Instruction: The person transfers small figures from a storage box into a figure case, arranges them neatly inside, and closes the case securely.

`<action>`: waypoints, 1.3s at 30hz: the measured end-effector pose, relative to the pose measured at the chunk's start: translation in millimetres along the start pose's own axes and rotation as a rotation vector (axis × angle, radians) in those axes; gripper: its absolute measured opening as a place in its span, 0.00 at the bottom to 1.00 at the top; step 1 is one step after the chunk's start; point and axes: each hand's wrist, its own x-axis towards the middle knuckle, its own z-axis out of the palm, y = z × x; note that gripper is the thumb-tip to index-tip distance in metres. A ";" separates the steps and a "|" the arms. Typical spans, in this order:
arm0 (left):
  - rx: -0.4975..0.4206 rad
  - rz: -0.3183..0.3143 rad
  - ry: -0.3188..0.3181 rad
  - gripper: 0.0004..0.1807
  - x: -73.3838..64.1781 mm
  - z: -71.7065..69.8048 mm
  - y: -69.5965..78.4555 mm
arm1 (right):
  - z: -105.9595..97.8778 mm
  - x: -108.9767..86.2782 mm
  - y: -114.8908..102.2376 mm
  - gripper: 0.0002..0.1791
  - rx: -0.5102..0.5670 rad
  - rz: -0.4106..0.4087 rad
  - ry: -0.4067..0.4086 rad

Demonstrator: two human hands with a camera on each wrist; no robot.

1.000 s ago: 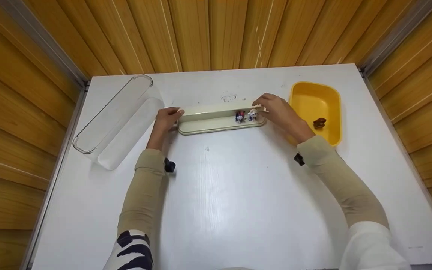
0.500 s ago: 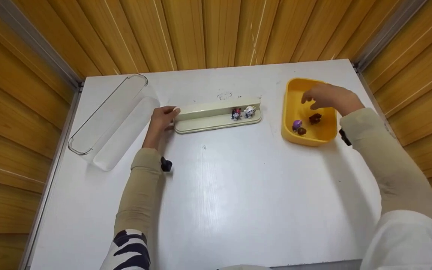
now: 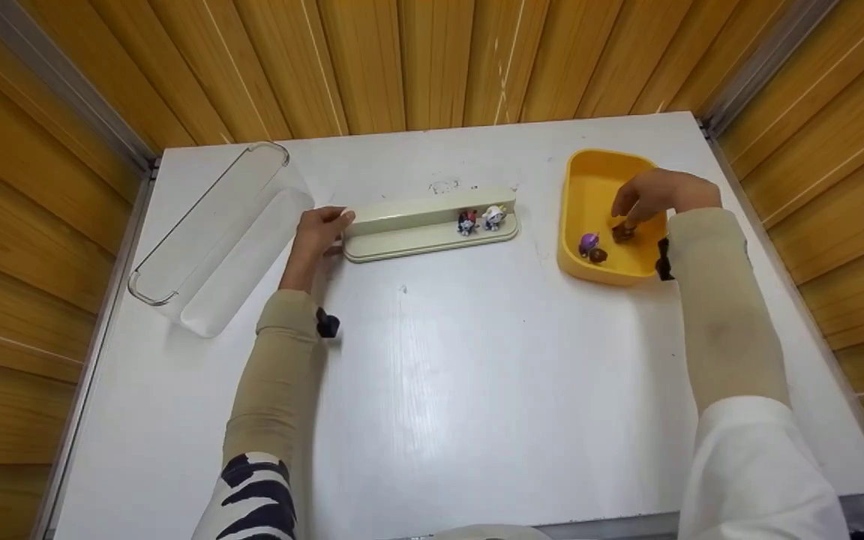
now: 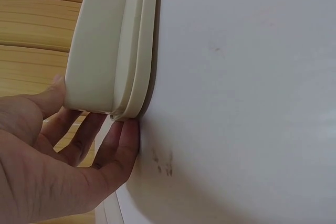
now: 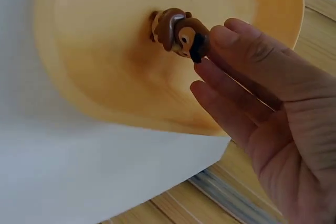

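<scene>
My left hand grips the left end of a cream-coloured ledge-shaped tray, thumb at its raised back wall and fingers at its end. Near the tray's right end stand two small figurines, one dark and red, one white. Inside the yellow bin, my right hand pinches a small brown animal figurine between thumb and fingers, as the right wrist view shows. A purple figurine and another brown one lie in the bin's near left corner.
A clear long container stands slanted on the left of the white table. Wood-patterned panels border the table at the back and both sides.
My right hand has left the cream tray's right end, moved into the yellow bin and lowered to the brown figurine. My left hand has stayed at the tray.
</scene>
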 end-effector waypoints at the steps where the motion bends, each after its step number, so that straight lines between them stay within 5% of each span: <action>1: -0.003 0.002 0.000 0.26 -0.2 0.0 0.0 | 1.4 0.4 0.5 0.19 0.024 0.015 -0.002; 6: -0.005 0.012 0.008 0.26 -0.5 -0.1 0.4 | 6.7 0.7 5.5 0.15 0.199 0.089 0.020; 27: 0.017 -0.006 0.015 0.26 0.7 -1.5 -0.8 | 21.7 6.5 10.5 0.21 0.288 0.081 0.240; 39: -0.003 -0.011 0.006 0.27 -0.7 0.1 0.6 | 37.3 17.7 1.1 0.20 0.452 0.143 0.429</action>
